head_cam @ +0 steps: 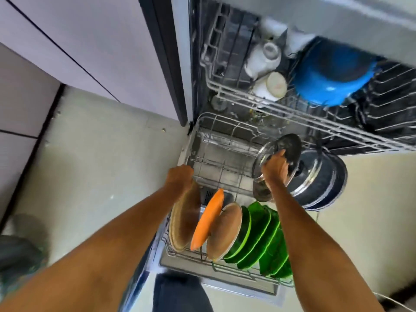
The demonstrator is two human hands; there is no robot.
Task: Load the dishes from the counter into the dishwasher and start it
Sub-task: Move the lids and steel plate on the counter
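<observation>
The dishwasher stands open with its lower rack (225, 158) pulled out below me. My left hand (179, 177) grips the top edge of a brown plate (184, 221) standing on edge at the rack's left. Beside it stand an orange plate (208, 221), another brown plate (225, 230) and several green plates (261, 239). My right hand (275, 168) holds a glass pot lid (279, 154) upright over the rack. Just right of the lid lies a dark pot (322, 183) on its side.
The upper rack (281, 109) is pulled out above and holds white cups (263, 59), an upturned white bowl (273, 85) and a blue bowl (333, 75). Purple cabinet fronts (78, 41) rise at the left. Pale floor (101, 154) surrounds the door.
</observation>
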